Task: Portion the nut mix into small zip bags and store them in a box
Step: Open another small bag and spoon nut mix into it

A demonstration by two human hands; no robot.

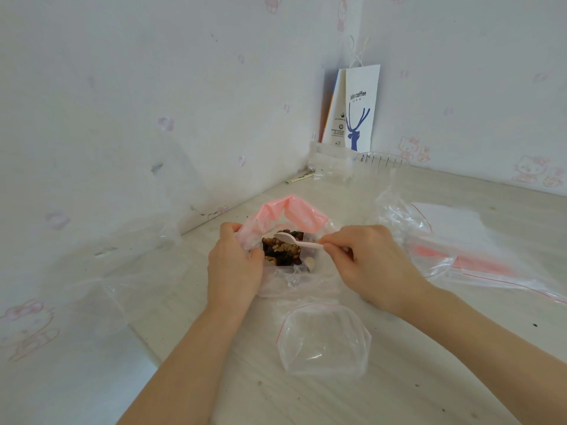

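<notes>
Left hand (234, 265) curled round left rim of pink-topped plastic bag (294, 210); nut mix (282, 251) inside, just right of its fingers. White plastic spoon (290, 238) over the mix, handle pinched by right hand (365, 265). Small zip bag (323, 342) lies open-mouthed nearer the body on pale table (429, 378). Luckin coffee paper bag (360, 108) stands in wallpapered corner

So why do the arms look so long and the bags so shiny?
Head view: the wide lens stretches the arms near the edge; soft, even light leaves faint glare on the empty bag and hardly any shadows; the spoon is sharp.
</notes>
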